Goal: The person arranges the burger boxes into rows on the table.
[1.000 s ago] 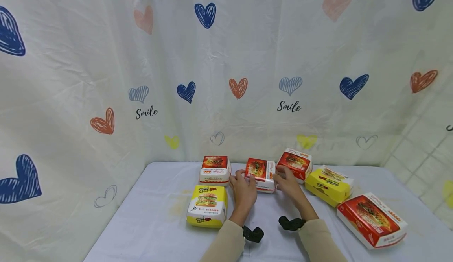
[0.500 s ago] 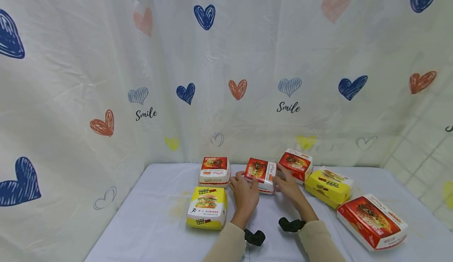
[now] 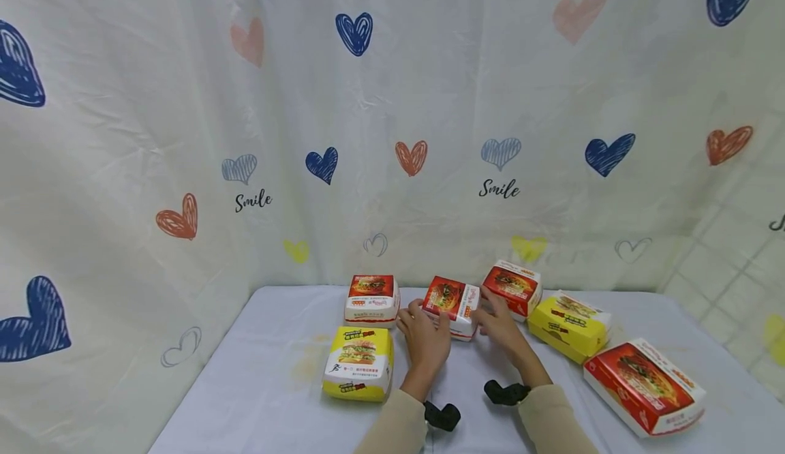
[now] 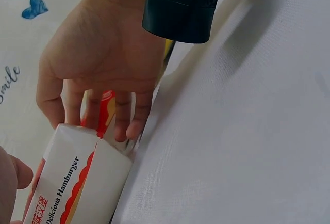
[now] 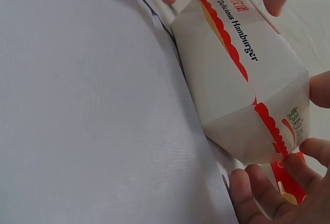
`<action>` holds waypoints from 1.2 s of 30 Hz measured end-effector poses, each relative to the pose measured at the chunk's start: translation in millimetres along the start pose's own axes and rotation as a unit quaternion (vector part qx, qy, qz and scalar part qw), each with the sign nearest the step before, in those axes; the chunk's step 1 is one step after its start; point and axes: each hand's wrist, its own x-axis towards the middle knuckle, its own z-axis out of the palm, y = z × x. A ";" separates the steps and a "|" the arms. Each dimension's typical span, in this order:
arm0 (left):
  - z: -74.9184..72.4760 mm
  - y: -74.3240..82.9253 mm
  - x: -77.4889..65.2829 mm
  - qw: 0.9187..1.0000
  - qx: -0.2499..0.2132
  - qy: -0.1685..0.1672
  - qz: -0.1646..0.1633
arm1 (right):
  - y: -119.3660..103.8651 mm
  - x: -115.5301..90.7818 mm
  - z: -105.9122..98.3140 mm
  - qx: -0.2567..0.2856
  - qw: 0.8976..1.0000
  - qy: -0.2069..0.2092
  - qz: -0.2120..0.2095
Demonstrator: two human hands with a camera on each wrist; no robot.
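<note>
A red and white hamburger box [image 3: 452,304] rests near the back middle of the table, at a slight angle, between both hands. My left hand [image 3: 425,345] holds its left end, fingers bent against the side and thumb at the upper edge. At the opposite end, my right hand [image 3: 503,328] grips the box with thumb and fingers. The left wrist view shows the white side of the hamburger box [image 4: 77,177] below the left fingers [image 4: 121,115]. In the right wrist view, right fingers [image 5: 263,193] curl around the lower corner of the box [image 5: 237,69].
To the left, another red and white box [image 3: 371,300] stands behind a yellow and white box [image 3: 358,364]. On the right a red box [image 3: 512,289], a yellow box [image 3: 570,324] and a larger red box [image 3: 645,386] form a slanting row. A heart-printed curtain [image 3: 441,99] hangs behind the table.
The box between my hands has turned slightly clockwise, its right end coming nearer. Both hands have stayed on it. The head view has tilted up a little.
</note>
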 end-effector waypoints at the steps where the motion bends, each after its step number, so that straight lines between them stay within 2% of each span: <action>1: 0.1 0.0 -0.3 1.000 -0.002 -0.002 -0.001 | 0.4 0.1 -0.4 -0.003 1.000 -0.001 -0.002; 7: 1.2 1.9 -1.3 1.000 -0.014 -0.003 0.002 | -0.7 -0.3 -2.4 -0.012 1.000 0.005 -0.010; 15: 0.8 2.2 -3.3 1.000 -0.010 -0.006 0.017 | -1.9 -1.9 -0.1 0.002 1.000 0.007 -0.005; 24: 0.3 2.1 -3.7 0.998 -0.049 -0.038 -0.013 | 1.8 0.1 1.1 -0.029 0.999 0.017 -0.005; 36: 0.0 2.3 -4.7 0.996 -0.056 -0.062 -0.015 | -1.2 -4.2 -0.6 -0.057 0.998 0.007 0.007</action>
